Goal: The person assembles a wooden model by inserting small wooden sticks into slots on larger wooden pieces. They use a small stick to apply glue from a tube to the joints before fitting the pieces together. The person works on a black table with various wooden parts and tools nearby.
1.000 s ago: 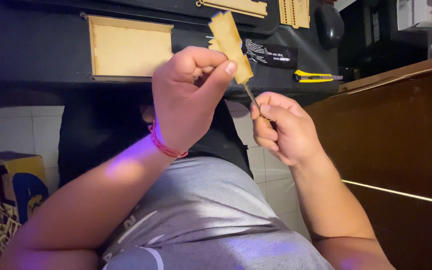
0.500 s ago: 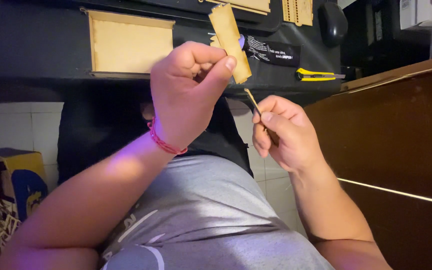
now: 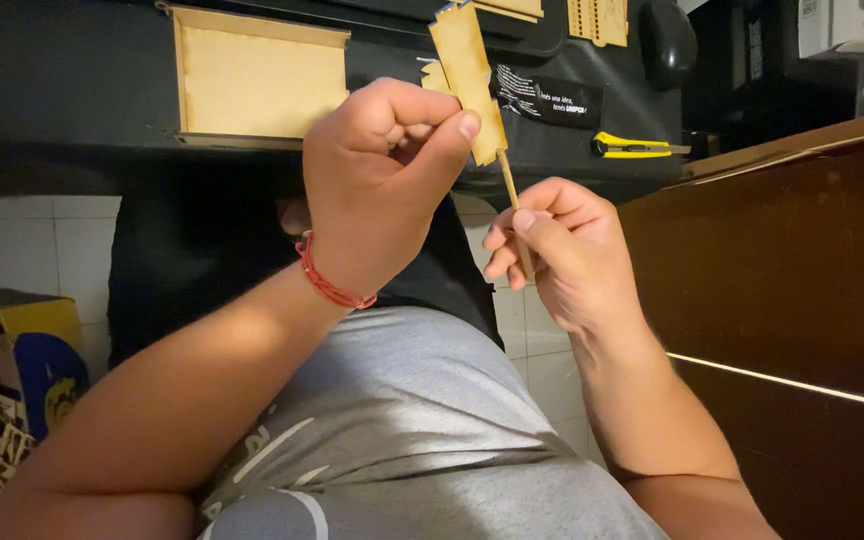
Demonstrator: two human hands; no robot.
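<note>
Above the lap, left hand [image 3: 382, 190] pinching upright wooden piece [image 3: 467, 80], right hand [image 3: 557, 260] gripping thin stick [image 3: 514, 210] pointing up.

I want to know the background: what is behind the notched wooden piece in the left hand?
Behind the wooden piece lies a black surface with a dark label. The piece and the left hand cover what lies directly behind.

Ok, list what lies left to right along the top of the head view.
Flat wooden tray panel → left hand pinching a notched wooden piece → right hand on a thin stick → yellow utility knife.
</note>
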